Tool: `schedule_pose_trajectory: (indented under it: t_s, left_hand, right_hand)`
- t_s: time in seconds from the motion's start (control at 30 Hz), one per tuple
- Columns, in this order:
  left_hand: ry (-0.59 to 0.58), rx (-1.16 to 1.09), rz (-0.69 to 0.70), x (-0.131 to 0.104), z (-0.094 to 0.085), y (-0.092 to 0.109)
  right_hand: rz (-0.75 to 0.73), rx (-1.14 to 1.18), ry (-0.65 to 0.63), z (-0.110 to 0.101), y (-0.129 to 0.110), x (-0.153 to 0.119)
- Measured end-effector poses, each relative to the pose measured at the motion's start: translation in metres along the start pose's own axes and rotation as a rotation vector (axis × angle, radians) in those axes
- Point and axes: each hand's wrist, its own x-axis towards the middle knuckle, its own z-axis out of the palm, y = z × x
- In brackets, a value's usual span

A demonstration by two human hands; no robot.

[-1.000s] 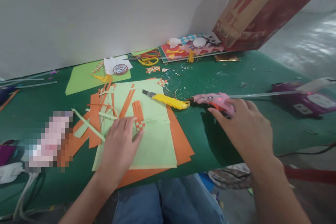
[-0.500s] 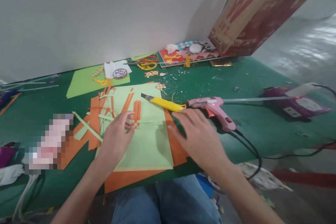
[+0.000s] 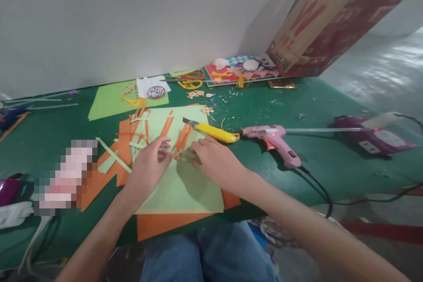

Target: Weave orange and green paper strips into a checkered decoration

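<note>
A small weave of orange and pale green paper strips (image 3: 181, 137) is between my hands, over a pale green paper sheet (image 3: 194, 194). My left hand (image 3: 153, 158) has its thumb and fingertips closed at the weave's left edge. On the right side, my right hand (image 3: 211, 154) pinches the ends of the green strips, its fingertips partly hidden. Just beyond my right hand lies a yellow utility knife (image 3: 216, 132) with its blade out, pointing left. Orange paper sheets (image 3: 172, 224) stick out from under the green sheet.
A pink glue gun (image 3: 272, 134) with a glue stick and black cable lies at right. Loose paper strips (image 3: 114, 154) and a blurred-out pink object (image 3: 68, 180) are at left. Yellow-handled scissors (image 3: 190, 84) lie behind. A tall paper bag (image 3: 317, 22) stands at back right.
My right hand has moved left from beside the knife and closed on the green strips. The woven strips have tilted and moved slightly right. The view has shifted a little.
</note>
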Motion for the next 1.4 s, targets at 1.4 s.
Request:
schedule_pose_trajectory:
  t_s: [1.4]
  left_hand:
    - [0.062, -0.721, 0.026, -0.001, -0.004, -0.002]
  right_hand:
    - [-0.398, 0.049, 0.754, 0.022, 0.013, 0.001]
